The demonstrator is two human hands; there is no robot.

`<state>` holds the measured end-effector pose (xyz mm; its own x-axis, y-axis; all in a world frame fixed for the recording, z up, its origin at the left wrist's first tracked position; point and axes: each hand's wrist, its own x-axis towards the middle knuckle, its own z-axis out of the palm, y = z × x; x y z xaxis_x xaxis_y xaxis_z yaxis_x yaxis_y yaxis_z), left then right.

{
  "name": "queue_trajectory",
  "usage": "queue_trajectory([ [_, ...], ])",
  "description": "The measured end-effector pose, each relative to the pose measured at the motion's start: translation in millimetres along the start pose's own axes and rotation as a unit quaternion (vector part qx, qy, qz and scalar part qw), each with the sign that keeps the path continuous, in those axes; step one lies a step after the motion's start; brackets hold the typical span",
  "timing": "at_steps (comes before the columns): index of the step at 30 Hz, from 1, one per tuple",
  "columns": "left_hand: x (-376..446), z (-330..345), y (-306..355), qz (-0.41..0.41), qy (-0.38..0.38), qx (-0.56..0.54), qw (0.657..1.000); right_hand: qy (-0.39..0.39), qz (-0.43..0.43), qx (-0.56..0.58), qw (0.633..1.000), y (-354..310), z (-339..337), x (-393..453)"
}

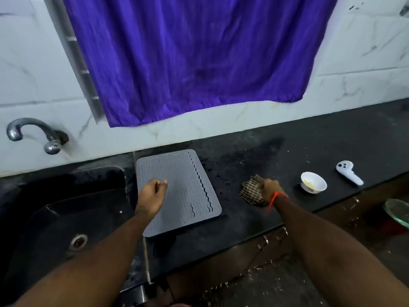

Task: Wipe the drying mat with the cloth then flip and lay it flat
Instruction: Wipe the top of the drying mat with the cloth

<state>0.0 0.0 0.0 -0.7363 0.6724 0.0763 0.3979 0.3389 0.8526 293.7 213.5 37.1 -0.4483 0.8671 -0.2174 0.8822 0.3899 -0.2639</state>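
Note:
A grey ribbed drying mat (183, 185) lies flat on the black counter (265, 156) just right of the sink. My left hand (152, 194) hovers over the mat's left part with loosely curled fingers and holds nothing. A crumpled brown checked cloth (251, 191) sits on the counter to the right of the mat. My right hand (269, 188), with a red thread at the wrist, is on the cloth, fingers curled into it.
A black sink (55, 207) with a drain lies at the left, a metal tap (33, 134) above it. A small white bowl (313, 182) and a white controller (348, 172) sit at the right. A purple cloth (188, 58) hangs on the wall.

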Motion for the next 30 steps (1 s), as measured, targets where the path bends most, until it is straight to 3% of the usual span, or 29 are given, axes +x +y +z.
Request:
queue_trajectory([
  [7,8.8,30.7,-30.3,-0.116,0.039,-0.017,0.992,-0.054,0.013,-0.039,0.998,39.8,20.5,68.0],
  [10,12.9,44.9,-36.0,-0.14,0.048,-0.028,0.989,-0.052,-0.025,-0.073,0.996,46.8,19.9,90.2],
  [16,12.2,79.3,-15.4,-0.135,-0.01,-0.038,0.99,0.056,-0.115,0.175,0.976,39.6,5.5,118.1],
  [19,17.8,104.8,23.3,-0.127,-0.13,-0.069,0.981,0.05,-0.148,0.292,0.943,6.3,5.6,116.0],
  [22,24.9,122.4,67.8,-0.169,-0.17,-0.163,0.957,0.054,-0.182,0.375,0.908,-34.4,7.2,108.8],
  [26,36.2,125.9,102.2,-0.179,-0.155,-0.257,0.937,0.011,-0.224,0.479,0.849,-76.9,6.5,98.2],
  [30,43.2,101.9,117.6,-0.159,-0.032,-0.322,0.933,-0.05,-0.224,0.623,0.748,-99.6,-0.1,99.1],
])
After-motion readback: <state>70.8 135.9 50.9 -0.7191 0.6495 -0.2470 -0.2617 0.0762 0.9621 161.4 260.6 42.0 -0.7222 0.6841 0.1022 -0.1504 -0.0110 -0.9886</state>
